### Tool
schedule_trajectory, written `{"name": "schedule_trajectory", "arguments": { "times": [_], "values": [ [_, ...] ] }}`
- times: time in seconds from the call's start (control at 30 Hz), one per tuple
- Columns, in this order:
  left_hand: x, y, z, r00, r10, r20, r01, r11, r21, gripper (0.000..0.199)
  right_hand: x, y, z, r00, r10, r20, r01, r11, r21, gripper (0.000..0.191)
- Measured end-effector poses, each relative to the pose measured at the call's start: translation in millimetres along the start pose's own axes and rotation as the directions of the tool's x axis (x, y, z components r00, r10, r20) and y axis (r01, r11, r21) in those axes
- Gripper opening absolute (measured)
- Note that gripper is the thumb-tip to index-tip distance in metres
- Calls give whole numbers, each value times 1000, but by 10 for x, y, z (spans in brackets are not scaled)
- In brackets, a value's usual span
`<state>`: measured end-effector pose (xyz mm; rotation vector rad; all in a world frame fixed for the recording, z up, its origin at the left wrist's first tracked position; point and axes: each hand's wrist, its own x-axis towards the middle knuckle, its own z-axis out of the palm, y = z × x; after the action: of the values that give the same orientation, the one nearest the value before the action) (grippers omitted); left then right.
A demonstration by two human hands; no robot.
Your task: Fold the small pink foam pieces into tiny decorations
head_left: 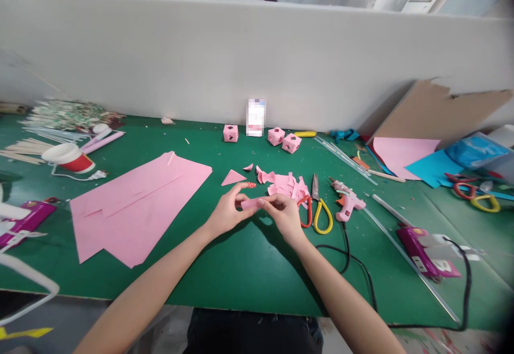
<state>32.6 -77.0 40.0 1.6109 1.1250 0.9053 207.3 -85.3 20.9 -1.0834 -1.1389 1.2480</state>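
Note:
Between my two hands is a small piece of pink paper [249, 203], partly hidden by the fingers. My left hand [229, 208] pinches its left end, and my right hand [283, 215] pinches the right end with thumb and forefinger. Just beyond the hands lie a pink paper triangle [233, 177] and a heap of pink paper scraps [286, 183]. Scissors [316, 193] with red and yellow handles rest right beside my right hand. Farther back stand pink paper cubes with diamond-shaped holes, one cube [231, 134] on the left and two on the right.
Pink paper sheets [140, 204] cover the left of the green table [241, 284]. A pink glue gun [347, 202] with a black cord lies at right, near a purple power strip [425, 252]. A phone [256, 118] leans on the back partition; a paper cup [69, 158] stands left.

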Motion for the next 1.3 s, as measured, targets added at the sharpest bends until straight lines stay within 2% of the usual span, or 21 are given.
{"name": "schedule_trajectory", "arguments": {
  "times": [0.17, 0.3, 0.37, 0.5, 0.83, 1.3],
  "values": [
    [10, 3, -17, 1000, -11, -21, 11, 1000, -24, 58, 19, 10, -8, 996, 3, 90, -4, 1000, 9, 30],
    [25, -39, -38, 998, -14, -56, 9, 997, -76, 57, 26, 8, -8, 979, 84, 186, -76, 996, -46, 37],
    [30, -57, -43, 997, -8, -73, 3, 997, -75, 54, 25, 11, -5, 981, 100, 167, -87, 993, -85, 35],
    [28, -68, -37, 997, -4, -75, 0, 999, -54, 53, 24, 13, -10, 993, 35, 116, -19, 991, -131, 29],
    [43, -52, -35, 995, -18, -98, 10, 996, -87, 53, 12, -4, -21, 997, -7, 73, 21, 982, -187, 35],
    [48, -30, -45, 994, -54, -99, 37, 985, -167, 65, 31, 27, -36, 999, -12, 49, 19, 988, -151, 37]
  ]
}}
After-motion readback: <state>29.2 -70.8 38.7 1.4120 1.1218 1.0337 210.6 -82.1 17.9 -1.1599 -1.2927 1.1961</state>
